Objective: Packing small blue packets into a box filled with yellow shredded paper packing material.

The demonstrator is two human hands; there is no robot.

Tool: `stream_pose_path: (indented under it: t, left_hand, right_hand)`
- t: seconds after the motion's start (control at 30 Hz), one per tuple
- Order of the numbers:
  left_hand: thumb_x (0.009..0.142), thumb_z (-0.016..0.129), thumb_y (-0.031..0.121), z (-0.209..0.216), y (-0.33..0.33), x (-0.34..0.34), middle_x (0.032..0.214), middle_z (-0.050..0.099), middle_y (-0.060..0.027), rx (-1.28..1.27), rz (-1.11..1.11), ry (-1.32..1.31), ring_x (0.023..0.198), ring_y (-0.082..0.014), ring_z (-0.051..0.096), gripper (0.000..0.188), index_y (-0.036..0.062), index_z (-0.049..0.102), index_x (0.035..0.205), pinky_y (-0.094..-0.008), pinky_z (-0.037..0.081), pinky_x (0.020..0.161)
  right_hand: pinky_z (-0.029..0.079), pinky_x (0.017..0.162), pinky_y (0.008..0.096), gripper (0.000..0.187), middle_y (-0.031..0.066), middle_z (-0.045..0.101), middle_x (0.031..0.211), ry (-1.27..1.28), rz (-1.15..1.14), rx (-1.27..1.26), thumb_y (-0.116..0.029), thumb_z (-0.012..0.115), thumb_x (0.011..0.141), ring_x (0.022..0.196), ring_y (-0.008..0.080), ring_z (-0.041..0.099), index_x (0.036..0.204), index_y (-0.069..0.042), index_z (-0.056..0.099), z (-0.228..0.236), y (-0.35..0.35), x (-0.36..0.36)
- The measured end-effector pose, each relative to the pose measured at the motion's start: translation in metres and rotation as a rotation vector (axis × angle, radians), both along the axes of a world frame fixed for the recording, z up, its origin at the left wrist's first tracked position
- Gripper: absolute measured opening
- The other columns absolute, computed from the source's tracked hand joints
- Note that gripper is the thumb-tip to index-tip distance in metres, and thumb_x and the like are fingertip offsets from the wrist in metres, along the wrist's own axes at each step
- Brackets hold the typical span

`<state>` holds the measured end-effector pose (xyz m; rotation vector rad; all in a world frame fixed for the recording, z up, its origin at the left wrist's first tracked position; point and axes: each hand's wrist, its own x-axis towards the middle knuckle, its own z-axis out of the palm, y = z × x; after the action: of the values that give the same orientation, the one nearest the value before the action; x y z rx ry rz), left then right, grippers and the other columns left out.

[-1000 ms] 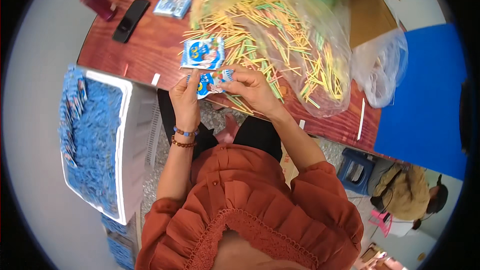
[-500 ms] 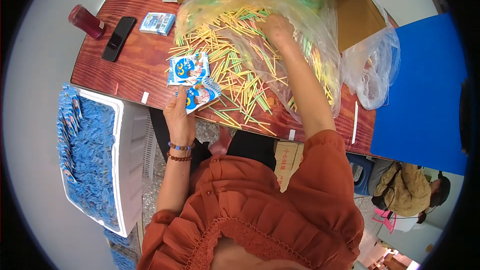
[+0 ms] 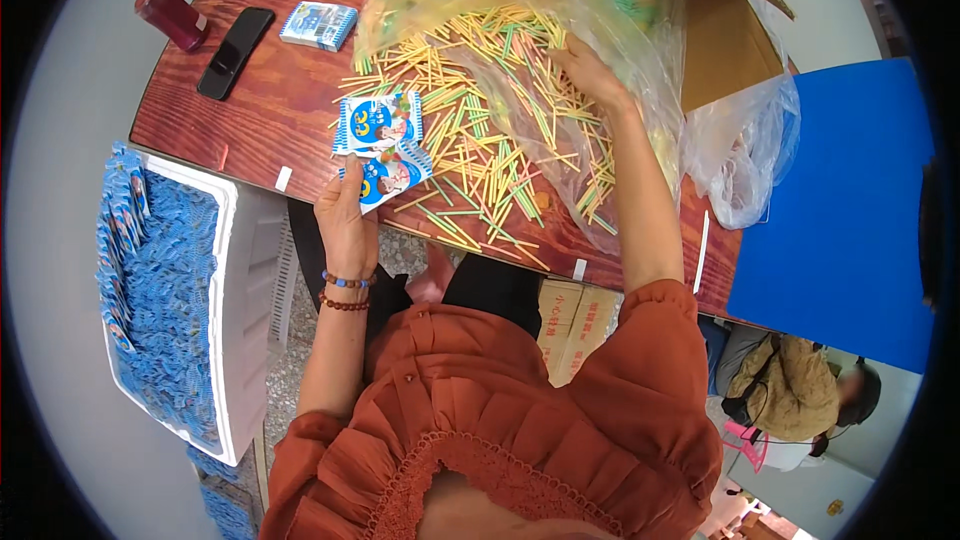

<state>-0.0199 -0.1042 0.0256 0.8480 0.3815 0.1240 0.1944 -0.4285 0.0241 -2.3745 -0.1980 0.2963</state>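
My left hand [image 3: 345, 223] is closed on a small blue-and-white printed packet [image 3: 395, 178], its thumb lying over the near-left corner. A second matching packet [image 3: 362, 122] overlaps it on the far side; whether the fingers also hold that one is hidden. Thin yellow, green and pink sticks [image 3: 470, 125] lie in a loose heap beside and beyond the packets. Over the heap's right part, my right hand [image 3: 590, 72] is bent with thumb and fingertips drawn in among the sticks. What it pinches is too small to make out.
A clear plastic bag [image 3: 655, 110] spreads under and around the sticks, before an open cardboard box [image 3: 735, 50]. A phone [image 3: 235, 52], a red-lidded jar [image 3: 172, 15] and a packet stack [image 3: 320, 25] stand left. A white foam box [image 3: 225, 240] holds many blue packets. Someone sits at the right.
My right hand has drawn back slightly to the right, its fingers now more bent. My left hand has shifted a little left with the packet, which still overlaps the other one. The view has shifted slightly.
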Motion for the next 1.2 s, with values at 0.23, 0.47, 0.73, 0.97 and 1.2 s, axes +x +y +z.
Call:
stream_pose_path:
  t: [0.23,0.47,0.73,0.97,1.2]
  left_hand:
    - [0.097,0.055,0.021,0.000,-0.006,0.004,0.095,0.069,-0.0050,-0.021,-0.035,-0.007,0.083,-0.0095,0.066,0.023,0.0000,0.065,0.098,-0.0260,0.054,0.075]
    - [0.097,0.055,0.026,-0.006,-0.014,0.006,0.098,0.069,-0.0066,-0.007,-0.080,-0.005,0.084,-0.0137,0.067,0.028,0.0011,0.065,0.103,-0.0259,0.054,0.070]
    - [0.097,0.055,0.026,0.009,-0.020,0.009,0.100,0.068,-0.0078,-0.132,-0.080,-0.022,0.088,-0.0147,0.066,0.029,-0.0008,0.063,0.104,-0.0309,0.055,0.076]
    - [0.098,0.053,0.026,0.005,-0.022,0.012,0.105,0.066,-0.0069,-0.252,-0.087,-0.095,0.091,-0.0139,0.065,0.029,0.0008,0.059,0.111,-0.0325,0.055,0.080]
    - [0.099,0.052,0.023,0.013,-0.021,0.010,0.103,0.067,-0.0087,-0.209,-0.035,-0.118,0.090,-0.0144,0.065,0.027,-0.0017,0.061,0.106,-0.0302,0.055,0.080]
  right_hand:
    - [0.043,0.061,0.0225,0.018,0.0031,0.064,0.088,0.027,-0.168,0.511,-0.014,0.051,0.095,0.068,0.0082,0.052,0.107,-0.002,0.056,0.014,0.007,-0.022]
    - [0.045,0.061,0.0231,0.020,0.0068,0.067,0.092,0.023,-0.196,0.547,-0.015,0.050,0.097,0.069,0.0100,0.056,0.108,0.000,0.057,0.009,-0.003,-0.027]
    - [0.045,0.088,0.0314,0.024,0.0164,0.066,0.100,-0.073,-0.148,0.836,-0.019,0.042,0.101,0.103,0.0234,0.062,0.110,0.002,0.050,0.041,0.051,-0.060]
    - [0.022,0.113,0.0495,0.018,0.0184,0.066,0.094,-0.200,0.026,1.255,-0.018,0.037,0.102,0.110,0.0354,0.059,0.111,-0.003,0.043,0.076,0.148,-0.148]
    - [0.016,0.114,0.0478,0.018,0.0207,0.065,0.100,-0.241,-0.055,1.268,-0.019,0.038,0.102,0.115,0.0345,0.057,0.111,-0.003,0.040,0.077,0.181,-0.168]
